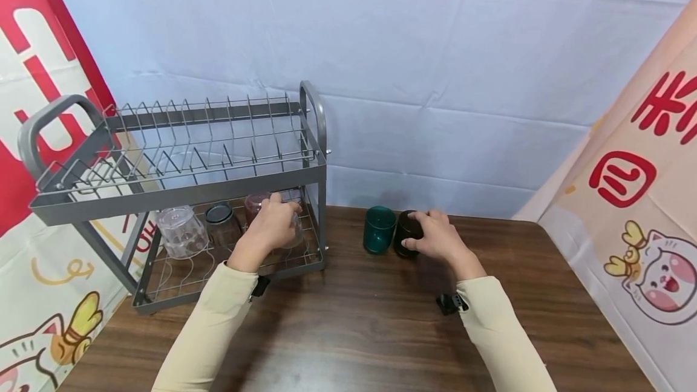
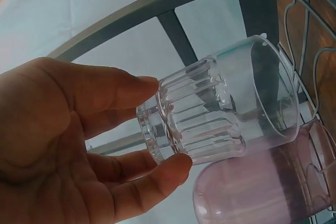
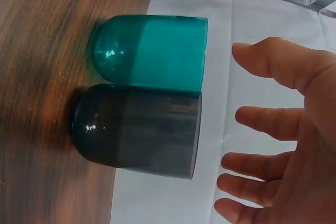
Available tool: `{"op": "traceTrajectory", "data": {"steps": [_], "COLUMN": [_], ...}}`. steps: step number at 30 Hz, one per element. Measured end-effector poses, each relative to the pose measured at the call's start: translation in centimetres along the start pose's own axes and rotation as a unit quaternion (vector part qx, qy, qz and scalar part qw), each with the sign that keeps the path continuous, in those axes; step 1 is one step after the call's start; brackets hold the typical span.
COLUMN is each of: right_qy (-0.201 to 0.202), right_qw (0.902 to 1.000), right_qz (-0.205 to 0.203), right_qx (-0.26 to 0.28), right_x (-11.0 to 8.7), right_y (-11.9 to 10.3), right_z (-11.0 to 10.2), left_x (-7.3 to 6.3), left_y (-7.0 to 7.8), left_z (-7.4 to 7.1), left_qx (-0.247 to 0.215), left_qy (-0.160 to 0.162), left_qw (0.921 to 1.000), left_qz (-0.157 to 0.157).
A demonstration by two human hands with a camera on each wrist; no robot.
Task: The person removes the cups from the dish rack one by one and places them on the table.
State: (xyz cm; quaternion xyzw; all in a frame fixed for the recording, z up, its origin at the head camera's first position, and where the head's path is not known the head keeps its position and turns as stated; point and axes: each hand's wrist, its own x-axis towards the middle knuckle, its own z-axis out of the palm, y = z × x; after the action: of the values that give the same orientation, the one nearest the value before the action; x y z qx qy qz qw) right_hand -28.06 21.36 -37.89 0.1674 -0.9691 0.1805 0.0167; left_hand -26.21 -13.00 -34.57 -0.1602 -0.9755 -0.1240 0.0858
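In the left wrist view, my left hand [image 2: 58, 135] grips a clear ribbed plastic cup [image 2: 205, 111] round its base, thumb on one side and fingers on the other. The cup's mouth faces down toward the rack's lower wires; whether it touches them I cannot tell. Beside it stands an upturned pink cup [image 2: 247, 187]. My right hand [image 3: 294, 129] has its fingers spread just above the mouth of a dark grey cup [image 3: 136, 129], apart from it in the right wrist view. A teal cup [image 3: 152, 51] stands upright right against the grey one on the wooden table [image 1: 370, 319].
The grey two-tier dish rack [image 1: 179, 195] stands at the left, its upper tier over the cups. On its lower tier are an upturned clear cup [image 1: 182, 231] and an upturned dark cup [image 1: 223, 228]. A white cloth [image 1: 435, 77] hangs behind the table.
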Motion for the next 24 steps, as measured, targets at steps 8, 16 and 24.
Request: {"op": "traceTrajectory", "data": {"steps": [8, 16, 24], "right_qy": [-0.008, 0.023, 0.017], "right_qw": [0.9999, 0.9991, 0.9979], "right_qz": [-0.008, -0.035, -0.060], "right_qx": [-0.011, -0.003, 0.016], "right_x": [-1.1, -1.8, -2.3], "right_y": [-0.9, -1.5, -2.0], "right_z": [0.2, 0.8, 1.7], "left_x": [-0.7, -1.5, -2.5], "left_y": [0.0, -0.1, -0.3], "left_z": [-0.4, -0.9, -1.1], "left_qx": [-0.015, -0.048, -0.074], "left_qy": [0.000, -0.014, -0.011], "left_qw": [0.9999, 0.9986, 0.9970], "left_qz": [0.005, -0.015, -0.019]}}
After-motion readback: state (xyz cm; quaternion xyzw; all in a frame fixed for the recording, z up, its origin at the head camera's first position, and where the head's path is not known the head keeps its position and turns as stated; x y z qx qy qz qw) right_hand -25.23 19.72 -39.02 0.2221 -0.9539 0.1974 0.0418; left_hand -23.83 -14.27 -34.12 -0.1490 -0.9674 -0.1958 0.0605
